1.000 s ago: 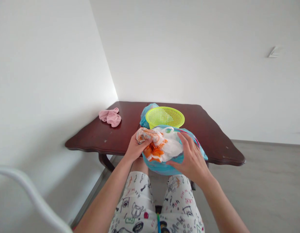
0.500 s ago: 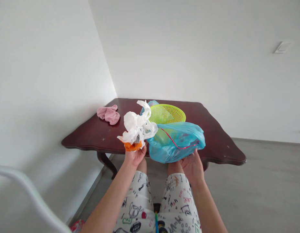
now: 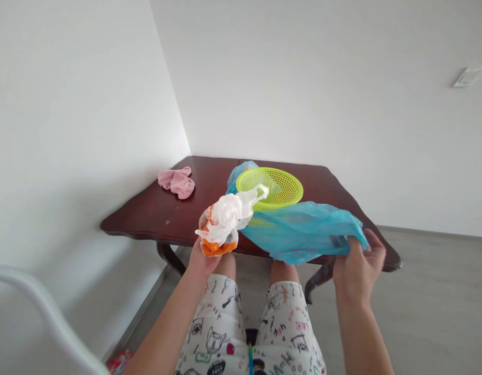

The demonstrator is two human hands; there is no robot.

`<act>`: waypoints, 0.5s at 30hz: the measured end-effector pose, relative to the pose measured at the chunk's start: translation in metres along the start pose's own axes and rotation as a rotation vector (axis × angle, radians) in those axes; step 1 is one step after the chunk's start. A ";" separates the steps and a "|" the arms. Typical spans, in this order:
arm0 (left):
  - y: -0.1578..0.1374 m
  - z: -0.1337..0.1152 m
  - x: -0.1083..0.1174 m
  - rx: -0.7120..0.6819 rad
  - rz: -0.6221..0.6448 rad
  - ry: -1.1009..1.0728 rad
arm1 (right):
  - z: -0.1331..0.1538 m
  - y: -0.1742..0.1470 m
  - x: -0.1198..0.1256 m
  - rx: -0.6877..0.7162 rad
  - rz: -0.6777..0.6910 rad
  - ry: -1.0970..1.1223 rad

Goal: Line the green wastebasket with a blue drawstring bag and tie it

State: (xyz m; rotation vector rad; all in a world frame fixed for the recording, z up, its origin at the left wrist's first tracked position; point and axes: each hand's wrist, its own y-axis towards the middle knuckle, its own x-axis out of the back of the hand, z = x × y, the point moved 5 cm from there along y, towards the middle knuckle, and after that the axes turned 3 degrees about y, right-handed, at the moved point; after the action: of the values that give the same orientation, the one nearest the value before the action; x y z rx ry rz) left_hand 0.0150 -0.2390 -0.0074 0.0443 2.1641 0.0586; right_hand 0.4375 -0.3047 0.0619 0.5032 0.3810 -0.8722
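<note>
Lying on the left of the dark wooden table (image 3: pixel 151 219) is pink sock-like cloth (image 3: pixel 176 182); by the front edge the left hand (image 3: pixel 205 255) closes its grip around a crumpled white-and-orange plastic bag (image 3: pixel 225 216). A blue bundle (image 3: pixel 231 182) sits beside the lime-green mesh basket (image 3: pixel 291 185), contents unclear. Scribbled letters on white shorts (image 3: pixel 221 312) are too small to read. In front of the basket stretches a blue plastic bag (image 3: pixel 303 229), its end in the right hand's (image 3: pixel 362 260) closed grip

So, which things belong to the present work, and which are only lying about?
In use:
- white-and-orange bag, in left hand
- front blue bag, in right hand

Apparently lying about:
- pink cloth
- yellow-green basket
- rear blue bag
</note>
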 end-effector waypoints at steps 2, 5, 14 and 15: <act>-0.007 0.009 0.004 0.018 0.022 -0.023 | 0.029 -0.013 -0.018 0.071 0.285 0.020; -0.018 0.031 0.018 0.118 -0.006 -0.051 | 0.041 -0.053 -0.047 -0.064 0.844 0.031; -0.033 0.077 0.041 0.316 -0.110 -0.123 | -0.078 -0.045 -0.005 -0.214 0.311 -0.394; -0.033 0.079 0.042 0.327 -0.108 -0.125 | -0.089 -0.050 -0.005 -0.300 0.421 -0.383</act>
State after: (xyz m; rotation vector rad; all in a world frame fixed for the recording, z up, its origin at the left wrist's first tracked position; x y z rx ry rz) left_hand 0.0569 -0.2679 -0.0879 0.1149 2.0279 -0.3515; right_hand 0.3847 -0.2785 -0.0209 0.1214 0.0452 -0.4745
